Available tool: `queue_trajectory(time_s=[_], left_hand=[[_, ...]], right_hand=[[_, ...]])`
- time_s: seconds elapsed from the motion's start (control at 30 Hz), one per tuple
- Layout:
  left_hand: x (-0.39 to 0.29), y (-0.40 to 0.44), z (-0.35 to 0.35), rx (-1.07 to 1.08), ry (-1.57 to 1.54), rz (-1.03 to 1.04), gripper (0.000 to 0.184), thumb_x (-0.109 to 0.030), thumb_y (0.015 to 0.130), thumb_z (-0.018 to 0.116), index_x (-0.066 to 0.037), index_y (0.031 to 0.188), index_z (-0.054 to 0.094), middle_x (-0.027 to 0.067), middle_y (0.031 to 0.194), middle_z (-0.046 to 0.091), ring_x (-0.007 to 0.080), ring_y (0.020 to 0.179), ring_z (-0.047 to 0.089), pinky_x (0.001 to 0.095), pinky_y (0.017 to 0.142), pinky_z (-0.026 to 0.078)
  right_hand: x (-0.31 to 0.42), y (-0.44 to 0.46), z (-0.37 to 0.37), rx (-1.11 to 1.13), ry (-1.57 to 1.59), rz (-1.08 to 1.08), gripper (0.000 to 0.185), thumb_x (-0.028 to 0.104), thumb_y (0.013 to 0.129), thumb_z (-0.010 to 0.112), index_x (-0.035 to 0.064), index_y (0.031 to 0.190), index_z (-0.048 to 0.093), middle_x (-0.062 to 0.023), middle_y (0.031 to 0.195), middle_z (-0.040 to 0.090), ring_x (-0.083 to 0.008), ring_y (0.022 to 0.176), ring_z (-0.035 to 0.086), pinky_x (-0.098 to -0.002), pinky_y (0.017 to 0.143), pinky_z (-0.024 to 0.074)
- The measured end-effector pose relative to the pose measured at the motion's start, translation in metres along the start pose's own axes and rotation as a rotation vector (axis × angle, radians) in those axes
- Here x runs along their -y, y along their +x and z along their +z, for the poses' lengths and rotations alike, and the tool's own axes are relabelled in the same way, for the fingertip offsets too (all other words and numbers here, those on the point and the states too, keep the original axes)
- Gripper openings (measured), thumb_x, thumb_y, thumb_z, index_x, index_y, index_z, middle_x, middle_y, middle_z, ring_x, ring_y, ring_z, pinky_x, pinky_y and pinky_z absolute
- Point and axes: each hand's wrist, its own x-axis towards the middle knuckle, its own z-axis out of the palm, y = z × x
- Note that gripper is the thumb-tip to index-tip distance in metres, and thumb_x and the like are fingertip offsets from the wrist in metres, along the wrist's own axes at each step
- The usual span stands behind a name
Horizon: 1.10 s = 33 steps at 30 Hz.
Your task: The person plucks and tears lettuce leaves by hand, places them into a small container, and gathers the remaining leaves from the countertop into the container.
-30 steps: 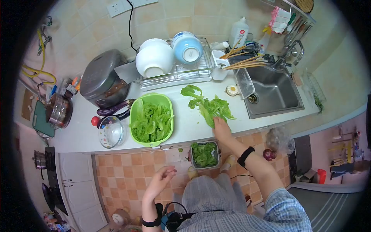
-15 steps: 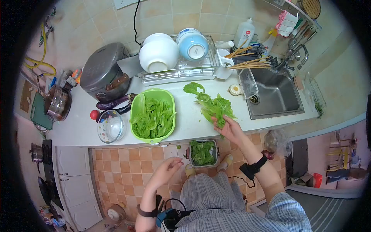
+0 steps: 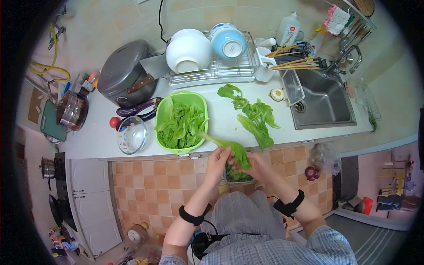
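A white counter (image 3: 92, 143) carries a steel sink (image 3: 324, 99) towards its right end and a grey cooker (image 3: 126, 73) near its back edge on the left. A green basin (image 3: 204, 108) of lettuce stands by the front edge, with a glass bowl (image 3: 133, 135) to its left. Below that edge, a container (image 3: 240, 182) of greens sits on the floor. Loose leaves (image 3: 259, 117) lie between basin and sink, reaching the front edge. Just off this edge, the left hand (image 3: 216, 164) pinches one lettuce leaf (image 3: 240, 154); the right hand (image 3: 257, 168) holds its leafy end, fingers partly hidden.
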Motion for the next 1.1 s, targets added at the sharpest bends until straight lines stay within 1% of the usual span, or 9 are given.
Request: queue_trajectory(time_s=[0.03,0.27,0.37,0.5,0.53,0.6,0.73,0.9,1.1], left_hand=[[0.005,0.001,0.0,0.003,-0.145,0.012,0.019,-0.015,0.084,0.051,-0.001,0.096,0.055,0.0026,0.079,0.059,0.0075,0.069,0.053,0.0208,0.066,0.041],[-0.011,-0.002,-0.004,-0.065,-0.007,0.204,0.012,-0.007,0.081,0.052,0.002,0.088,0.054,-0.0003,0.063,0.056,0.0035,0.053,0.046,0.0181,0.048,0.035],[-0.01,-0.011,0.004,0.031,0.436,0.267,0.019,-0.011,0.076,0.057,0.001,0.091,0.056,0.0055,0.061,0.056,0.0097,0.053,0.05,0.0239,0.049,0.039],[-0.012,-0.027,0.017,0.131,0.575,0.231,0.025,-0.015,0.073,0.06,0.0,0.093,0.056,0.0092,0.06,0.054,0.0188,0.052,0.052,0.028,0.052,0.042],[-0.011,-0.028,0.017,0.118,0.568,0.239,0.025,-0.015,0.073,0.06,0.0,0.093,0.056,0.0092,0.06,0.054,0.0188,0.052,0.052,0.028,0.052,0.042],[-0.008,-0.032,0.014,0.119,0.609,0.319,0.023,-0.014,0.078,0.056,0.003,0.094,0.056,0.0033,0.057,0.054,0.0067,0.051,0.049,0.0227,0.047,0.038],[0.0,-0.032,0.007,0.141,0.448,0.193,0.023,-0.013,0.078,0.057,0.0,0.096,0.055,0.0075,0.063,0.058,0.0092,0.057,0.053,0.0248,0.053,0.042],[-0.008,-0.04,0.002,0.161,0.063,0.182,0.02,-0.012,0.083,0.053,0.001,0.098,0.056,0.0003,0.076,0.06,0.0048,0.066,0.052,0.0199,0.059,0.042],[-0.022,-0.047,-0.01,0.174,0.049,0.191,0.021,-0.016,0.084,0.053,-0.001,0.1,0.056,-0.0025,0.08,0.059,0.0016,0.067,0.05,0.0159,0.058,0.039]], right_hand=[[-0.003,-0.001,0.001,0.006,0.004,-0.001,0.039,0.023,0.086,0.031,-0.003,0.111,0.045,-0.0146,0.104,0.054,-0.022,0.091,0.053,-0.0357,0.085,0.0397],[-0.004,-0.013,-0.023,-0.269,-0.271,0.19,0.045,0.036,0.09,0.034,-0.0018,0.109,0.047,-0.0094,0.098,0.056,-0.0169,0.084,0.055,-0.0263,0.076,0.0437],[0.009,-0.021,0.001,-0.434,-0.484,-0.29,0.034,0.025,0.082,0.056,0.0001,0.104,0.048,-0.0071,0.089,0.055,-0.0131,0.079,0.054,-0.0234,0.067,0.0438],[0.015,-0.029,0.017,-0.488,-0.95,-0.314,0.038,0.018,0.073,0.067,-0.0002,0.102,0.05,-0.0056,0.085,0.055,-0.011,0.072,0.052,-0.024,0.064,0.0437],[0.015,-0.03,0.016,-0.475,-0.962,-0.316,0.038,0.018,0.073,0.067,-0.0002,0.102,0.05,-0.0056,0.085,0.055,-0.011,0.072,0.052,-0.024,0.064,0.0437],[0.012,-0.032,0.011,-0.409,-0.867,-0.164,0.03,0.015,0.075,0.065,-0.0009,0.097,0.053,-0.0047,0.082,0.057,-0.0096,0.072,0.053,-0.0235,0.065,0.044],[0.008,-0.039,0.011,-0.325,-0.628,-0.266,0.022,0.011,0.077,0.062,-0.0016,0.094,0.055,-0.0046,0.083,0.059,-0.0089,0.077,0.054,-0.0217,0.067,0.044],[0.03,-0.05,0.024,-0.254,-0.501,-0.16,0.022,0.008,0.08,0.057,-0.0006,0.1,0.055,-0.0042,0.092,0.06,-0.0097,0.083,0.056,-0.0219,0.071,0.0448],[0.036,-0.054,0.042,-0.208,-0.465,-0.199,0.024,0.006,0.08,0.056,0.001,0.104,0.053,-0.0021,0.094,0.059,-0.0082,0.083,0.055,-0.022,0.071,0.0445]])
